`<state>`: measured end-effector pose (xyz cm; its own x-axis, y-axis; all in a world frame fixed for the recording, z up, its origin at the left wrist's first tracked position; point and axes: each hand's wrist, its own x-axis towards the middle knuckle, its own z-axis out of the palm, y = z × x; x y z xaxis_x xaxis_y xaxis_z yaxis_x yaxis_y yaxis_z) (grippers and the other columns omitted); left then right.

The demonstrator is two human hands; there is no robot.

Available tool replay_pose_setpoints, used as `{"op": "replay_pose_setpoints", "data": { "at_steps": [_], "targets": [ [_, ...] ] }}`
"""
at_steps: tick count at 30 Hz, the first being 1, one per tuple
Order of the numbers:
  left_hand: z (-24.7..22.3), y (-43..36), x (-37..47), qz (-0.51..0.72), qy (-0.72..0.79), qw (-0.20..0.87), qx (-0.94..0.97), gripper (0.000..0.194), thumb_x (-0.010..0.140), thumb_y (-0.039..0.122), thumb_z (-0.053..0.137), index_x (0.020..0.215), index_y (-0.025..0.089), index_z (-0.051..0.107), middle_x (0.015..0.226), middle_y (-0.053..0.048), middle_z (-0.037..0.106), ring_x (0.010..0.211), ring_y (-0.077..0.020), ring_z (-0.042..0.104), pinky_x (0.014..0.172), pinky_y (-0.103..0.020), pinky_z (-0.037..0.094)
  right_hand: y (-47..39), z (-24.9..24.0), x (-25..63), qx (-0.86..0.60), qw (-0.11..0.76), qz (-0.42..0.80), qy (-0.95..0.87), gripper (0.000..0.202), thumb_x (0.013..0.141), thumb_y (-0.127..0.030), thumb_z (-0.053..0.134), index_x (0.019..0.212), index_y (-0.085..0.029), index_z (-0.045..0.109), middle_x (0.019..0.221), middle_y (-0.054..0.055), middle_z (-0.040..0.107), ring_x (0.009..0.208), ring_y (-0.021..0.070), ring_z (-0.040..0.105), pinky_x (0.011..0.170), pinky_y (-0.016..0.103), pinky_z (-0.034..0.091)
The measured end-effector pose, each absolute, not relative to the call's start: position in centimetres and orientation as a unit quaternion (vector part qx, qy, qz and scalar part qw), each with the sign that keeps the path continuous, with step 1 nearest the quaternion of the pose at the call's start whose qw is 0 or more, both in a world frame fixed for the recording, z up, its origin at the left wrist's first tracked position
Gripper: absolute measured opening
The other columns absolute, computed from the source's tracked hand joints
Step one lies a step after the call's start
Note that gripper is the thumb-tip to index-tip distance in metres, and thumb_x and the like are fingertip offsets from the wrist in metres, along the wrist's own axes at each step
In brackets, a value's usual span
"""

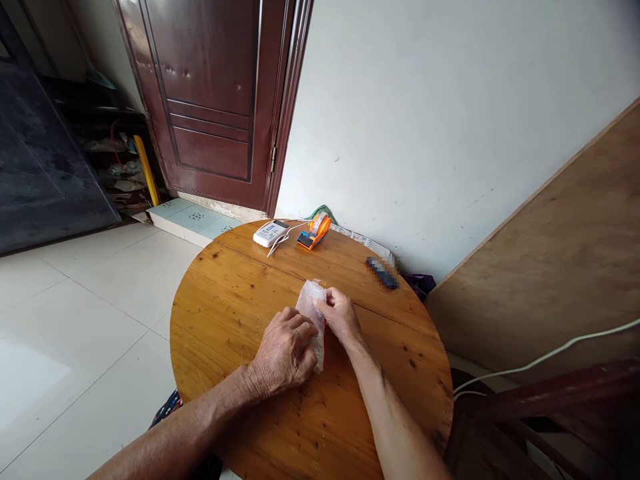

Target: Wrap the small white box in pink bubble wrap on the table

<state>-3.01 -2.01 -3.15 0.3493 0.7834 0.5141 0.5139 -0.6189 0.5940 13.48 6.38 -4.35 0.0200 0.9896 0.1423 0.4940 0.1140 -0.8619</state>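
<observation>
A whitish, translucent plastic-wrapped packet [313, 297] lies lengthwise near the middle of the round wooden table [215, 327]. My left hand [289, 347] rests over the packet's lower left side, its fingers curled onto the wrap. At the upper right edge, my right hand [341, 315] pinches the wrap between thumb and fingers. What is inside the wrap cannot be made out.
Toward the table's far edge are a white device [271, 233] with a cable and an orange tape dispenser [314, 233]. A dark, blurred-out object [382, 273] lies at the right. Behind stand a white wall and a dark red door [215, 100].
</observation>
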Motion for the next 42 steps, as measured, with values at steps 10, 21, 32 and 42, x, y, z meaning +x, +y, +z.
{"op": "replay_pose_setpoints", "data": {
  "at_steps": [10, 21, 32, 42],
  "targets": [
    [-3.3, -2.4, -2.7, 0.365, 0.450, 0.140, 0.803, 0.017, 0.075, 0.017, 0.050, 0.089, 0.018, 0.060, 0.089, -0.009, 0.063, 0.087, -0.0253, 0.051, 0.083, -0.040, 0.046, 5.3, -2.0, 12.9, -0.529, 0.469, 0.416, -0.572, 0.016, 0.066, -0.033, 0.065, 0.070, -0.020, 0.055, 0.064, -0.002, 0.060, 0.060, 0.0128, 0.051, 0.057, 0.023, 0.041],
    [-3.7, -2.2, -3.2, 0.352, 0.487, 0.111, 0.791, 0.014, 0.079, 0.026, 0.054, 0.089, 0.020, 0.062, 0.093, -0.009, 0.062, 0.091, -0.0261, 0.050, 0.084, -0.042, 0.042, 3.9, 0.5, 13.0, -0.511, 0.405, 0.420, -0.631, 0.018, 0.065, -0.033, 0.063, 0.067, -0.021, 0.051, 0.062, -0.005, 0.051, 0.059, 0.0117, 0.044, 0.054, 0.022, 0.036],
    [-4.4, -2.1, -3.3, 0.401, 0.547, 0.162, 0.716, 0.044, 0.073, 0.035, 0.063, 0.113, 0.019, 0.052, 0.109, -0.009, 0.057, 0.102, -0.0282, 0.052, 0.089, -0.043, 0.043, -1.6, 2.0, 12.5, -0.519, 0.371, 0.338, -0.692, 0.014, 0.071, -0.030, 0.061, 0.067, -0.022, 0.049, 0.061, -0.005, 0.047, 0.058, 0.0117, 0.041, 0.056, 0.023, 0.035],
    [-4.7, -1.4, -3.4, 0.379, 0.492, 0.273, 0.735, 0.035, 0.077, 0.024, 0.061, 0.112, 0.023, 0.061, 0.125, -0.007, 0.056, 0.113, -0.0251, 0.054, 0.099, -0.042, 0.043, -4.3, -1.0, 13.5, -0.506, 0.401, 0.300, -0.702, 0.009, 0.081, -0.031, 0.061, 0.083, -0.022, 0.060, 0.085, 0.002, 0.070, 0.079, 0.0187, 0.063, 0.074, 0.028, 0.049]
  ]
}}
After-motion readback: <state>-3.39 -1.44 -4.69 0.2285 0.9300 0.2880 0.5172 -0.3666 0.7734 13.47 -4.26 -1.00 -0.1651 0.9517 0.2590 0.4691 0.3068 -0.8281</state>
